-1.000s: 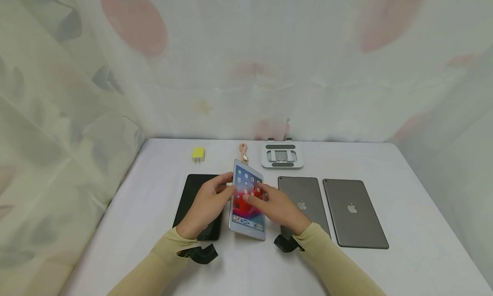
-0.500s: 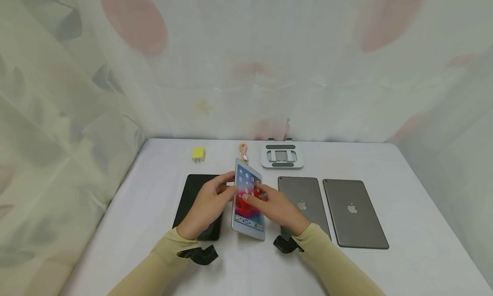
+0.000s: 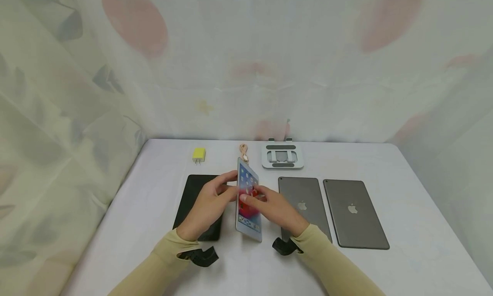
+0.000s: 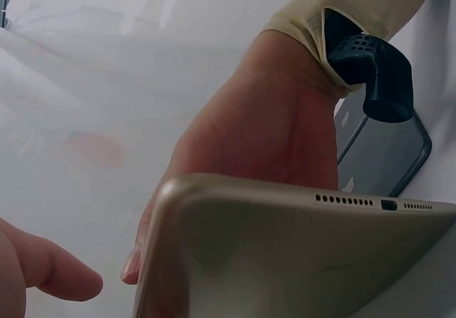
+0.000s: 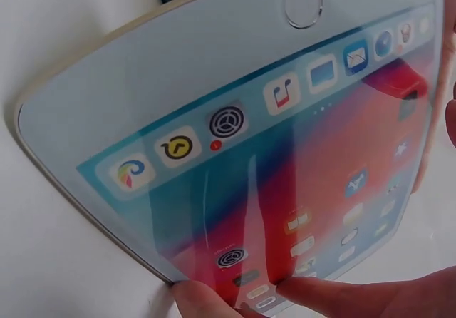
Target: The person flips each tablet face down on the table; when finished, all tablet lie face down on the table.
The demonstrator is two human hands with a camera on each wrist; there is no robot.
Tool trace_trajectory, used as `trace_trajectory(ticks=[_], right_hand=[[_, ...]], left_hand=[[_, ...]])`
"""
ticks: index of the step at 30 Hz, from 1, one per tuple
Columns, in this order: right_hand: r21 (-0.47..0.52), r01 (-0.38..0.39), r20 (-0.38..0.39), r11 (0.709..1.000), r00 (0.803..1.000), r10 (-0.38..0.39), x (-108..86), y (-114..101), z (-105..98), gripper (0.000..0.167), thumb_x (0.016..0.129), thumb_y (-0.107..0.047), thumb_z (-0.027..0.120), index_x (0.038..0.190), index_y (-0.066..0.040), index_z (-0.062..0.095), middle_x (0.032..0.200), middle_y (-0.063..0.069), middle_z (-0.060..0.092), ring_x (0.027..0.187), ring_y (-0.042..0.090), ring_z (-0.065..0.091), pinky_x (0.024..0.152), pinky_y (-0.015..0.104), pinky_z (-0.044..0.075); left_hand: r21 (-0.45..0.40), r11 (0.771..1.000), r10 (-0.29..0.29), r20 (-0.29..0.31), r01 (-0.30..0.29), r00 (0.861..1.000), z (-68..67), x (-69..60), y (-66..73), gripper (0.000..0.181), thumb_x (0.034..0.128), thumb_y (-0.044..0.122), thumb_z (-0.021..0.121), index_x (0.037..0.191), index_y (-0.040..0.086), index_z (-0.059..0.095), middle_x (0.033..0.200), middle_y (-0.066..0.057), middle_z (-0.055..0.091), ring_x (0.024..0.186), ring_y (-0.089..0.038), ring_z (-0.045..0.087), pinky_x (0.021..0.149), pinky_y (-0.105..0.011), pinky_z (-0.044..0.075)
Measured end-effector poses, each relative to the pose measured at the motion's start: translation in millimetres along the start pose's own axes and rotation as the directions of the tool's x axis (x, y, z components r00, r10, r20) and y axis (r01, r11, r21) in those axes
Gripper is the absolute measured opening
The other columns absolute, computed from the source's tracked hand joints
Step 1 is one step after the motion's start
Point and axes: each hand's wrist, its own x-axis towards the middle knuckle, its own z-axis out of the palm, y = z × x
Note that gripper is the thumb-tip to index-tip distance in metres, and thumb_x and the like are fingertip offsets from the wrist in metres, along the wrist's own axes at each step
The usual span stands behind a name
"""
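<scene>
A white-framed tablet (image 3: 248, 210) with a lit screen stands steeply tilted above the table, its left edge turned towards me. My right hand (image 3: 275, 206) pinches it by the right side, with the thumb lying in front of the screen. My left hand (image 3: 209, 201) is at the left edge with fingers extended, the fingertips close to or against it. In the left wrist view, a fingertip of the left hand (image 4: 50, 264) shows apart from the gold-toned tablet back (image 4: 285, 261). The right wrist view shows the lit app icons and the right fingertips (image 5: 320, 293) near the edge.
A black tablet (image 3: 190, 197) lies under my left wrist. Two grey tablets (image 3: 300, 189) (image 3: 356, 214) lie face down at right. Behind are a yellow charger (image 3: 199, 153), a coiled cable (image 3: 244, 152) and a silver stand (image 3: 282, 155). The white table (image 3: 420, 231) meets a cloth backdrop (image 3: 327, 86).
The held tablet has turned, its left edge shifting rightwards so that the screen shows narrower. Both hands have barely moved.
</scene>
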Motion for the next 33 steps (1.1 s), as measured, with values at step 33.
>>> trace_trajectory(ticks=[33], right_hand=[[0.22,0.074,0.092,0.973,0.991,-0.096,1.1,0.6,8.9,0.077,0.101,-0.064,0.065,0.16,-0.017,0.051,0.147,0.007,0.067,0.122,0.021,0.072,0.111,0.049,0.057]], left_hand=[[-0.009,1.0,0.02,-0.024,-0.02,1.0,1.3,-8.0,6.0,0.05,0.1084,0.028,0.064,0.157,0.022,0.056,0.157,0.0,0.059,0.127,-0.021,0.068,0.118,-0.057,0.05]])
